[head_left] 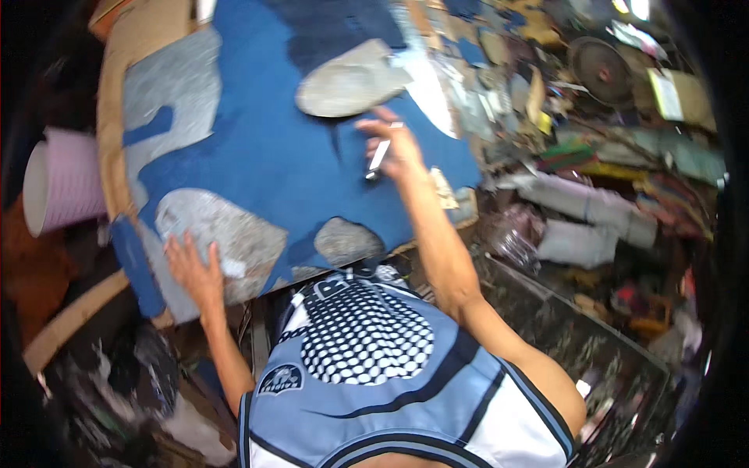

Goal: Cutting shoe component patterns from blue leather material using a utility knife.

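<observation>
A blue sheet [257, 109] covers most of the work table. My left hand [193, 269] lies with its fingers spread on a mottled grey rounded area [226, 226] at the sheet's near left. My right hand [398, 148], blurred by motion, is over the right part of the sheet. It holds a slim silver tool [378, 161] with a dark lower end; its exact kind is too blurred to tell. Just beyond my right fingers rests a flat grey sole-shaped piece [343, 82], rounded at its left end. A small grey patch [346, 240] shows at the near edge.
Another grey area [175, 86] with a curved outline is at the far left, beside the table's wooden edge [115, 148]. A pink roll [72, 183] stands left of the table. On the right are heaped scraps, wrapped rolls [581, 201] and a dark round disc [601, 70].
</observation>
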The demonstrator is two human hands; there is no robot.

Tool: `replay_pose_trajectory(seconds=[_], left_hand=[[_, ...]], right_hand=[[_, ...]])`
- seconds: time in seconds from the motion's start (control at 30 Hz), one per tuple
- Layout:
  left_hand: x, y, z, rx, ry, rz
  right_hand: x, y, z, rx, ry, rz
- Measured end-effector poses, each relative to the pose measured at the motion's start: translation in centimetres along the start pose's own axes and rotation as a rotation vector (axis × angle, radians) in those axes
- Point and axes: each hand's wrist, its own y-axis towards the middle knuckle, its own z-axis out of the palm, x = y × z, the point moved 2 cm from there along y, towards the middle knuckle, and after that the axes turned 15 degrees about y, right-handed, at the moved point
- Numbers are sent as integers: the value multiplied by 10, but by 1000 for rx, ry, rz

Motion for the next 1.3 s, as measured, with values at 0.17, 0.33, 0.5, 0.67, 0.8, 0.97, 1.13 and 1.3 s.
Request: replay_pose_trajectory(seconds=[0.17,0.33,0.5,0.67,0.8,0.97,1.13,1.3], left_hand=[[-8,-2,-6,60,-75,35],[-10,-10,-1,14,-85,56],[-43,-8,-14,-6,-114,178],[-92,-18,-39,98,-192,358],[-140,-31,-50,224,-210,427],[-153,-39,-44,170,-82,444],[-150,-41,-46,215,33,453],[-140,-47,-31,233,95,480]], right_hand=[[20,-52,-15,-157,-818,-258],[107,-49,-115,-535,-1248,-425],[200,-38,-172,-740,-1320,-453],[255,5,-216,-709,-1175,-515],[321,48,-294,-935,-1093,-474],[374,84,-324,-1208,-1026,-338],[395,134,-357,-1235,-1142,-321],[413,151,-383,-1252,-1099,-184]])
